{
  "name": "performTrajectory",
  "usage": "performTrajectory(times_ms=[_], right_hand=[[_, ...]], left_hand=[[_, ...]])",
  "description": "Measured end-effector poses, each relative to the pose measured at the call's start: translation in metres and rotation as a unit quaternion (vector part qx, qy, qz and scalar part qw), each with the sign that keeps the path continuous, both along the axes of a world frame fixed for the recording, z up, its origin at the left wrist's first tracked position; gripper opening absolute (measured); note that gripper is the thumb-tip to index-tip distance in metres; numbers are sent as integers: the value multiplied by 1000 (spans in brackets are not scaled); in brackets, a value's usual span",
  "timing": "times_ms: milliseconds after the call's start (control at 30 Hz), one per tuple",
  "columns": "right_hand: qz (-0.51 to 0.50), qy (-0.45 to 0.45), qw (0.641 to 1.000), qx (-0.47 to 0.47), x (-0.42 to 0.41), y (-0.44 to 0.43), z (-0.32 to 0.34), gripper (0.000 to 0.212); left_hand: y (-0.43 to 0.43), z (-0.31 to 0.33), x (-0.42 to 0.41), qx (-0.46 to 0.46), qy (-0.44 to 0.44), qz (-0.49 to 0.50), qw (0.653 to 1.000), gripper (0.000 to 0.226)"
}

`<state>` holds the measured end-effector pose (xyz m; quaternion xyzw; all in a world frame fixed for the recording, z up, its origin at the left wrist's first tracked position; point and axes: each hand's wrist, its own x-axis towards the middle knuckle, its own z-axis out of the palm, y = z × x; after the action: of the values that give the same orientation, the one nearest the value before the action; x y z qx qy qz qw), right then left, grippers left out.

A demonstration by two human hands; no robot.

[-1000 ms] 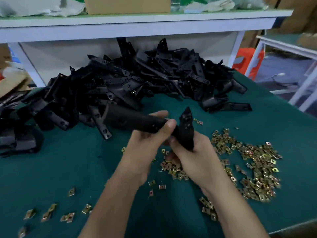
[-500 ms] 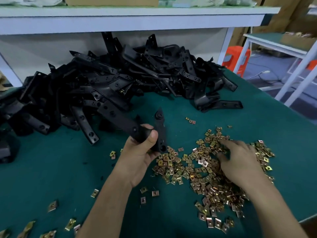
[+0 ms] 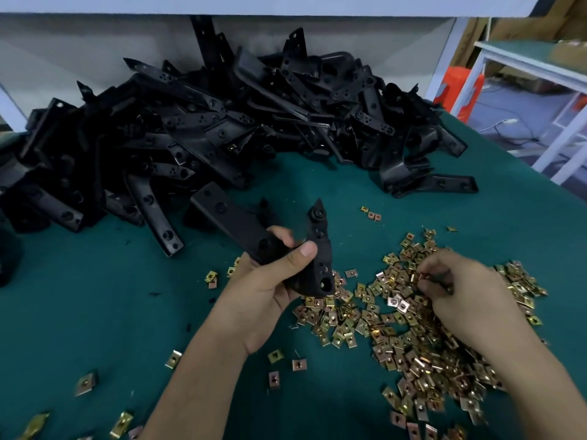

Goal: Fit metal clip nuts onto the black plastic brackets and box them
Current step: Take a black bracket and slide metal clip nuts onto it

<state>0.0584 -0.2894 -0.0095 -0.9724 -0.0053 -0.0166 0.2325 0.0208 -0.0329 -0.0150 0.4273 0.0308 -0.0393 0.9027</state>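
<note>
My left hand (image 3: 270, 287) grips a black plastic bracket (image 3: 235, 222) at its bend, above the green table. One arm of the bracket points up and left, the other stands upright with holes in it. My right hand (image 3: 457, 290) rests on the heap of brass-coloured clip nuts (image 3: 400, 328) at the right, its fingertips pinching one clip nut (image 3: 418, 277). A large pile of black brackets (image 3: 222, 115) lies along the back of the table.
The green table (image 3: 79, 312) carries loose clip nuts (image 3: 85, 382) scattered at the front left. A white shelf frame runs above the bracket pile. Beyond the table's right edge stand a white-legged table (image 3: 521, 68) and an orange stool (image 3: 457, 90).
My right hand left the bracket, moved right to the clip nut heap and pinched a nut. My left hand keeps holding the bracket, now alone.
</note>
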Motion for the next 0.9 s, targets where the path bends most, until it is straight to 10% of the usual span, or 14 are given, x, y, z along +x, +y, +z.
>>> performTrajectory(times_ms=[600,900], right_hand=[[65,-1,983,173,10,21,16,12],[193,94,911,352,18,77,32,21]], left_hand=[[9,1,1,-51,17,32,998,23],[15,-3,4,-62,32,64,996,24]])
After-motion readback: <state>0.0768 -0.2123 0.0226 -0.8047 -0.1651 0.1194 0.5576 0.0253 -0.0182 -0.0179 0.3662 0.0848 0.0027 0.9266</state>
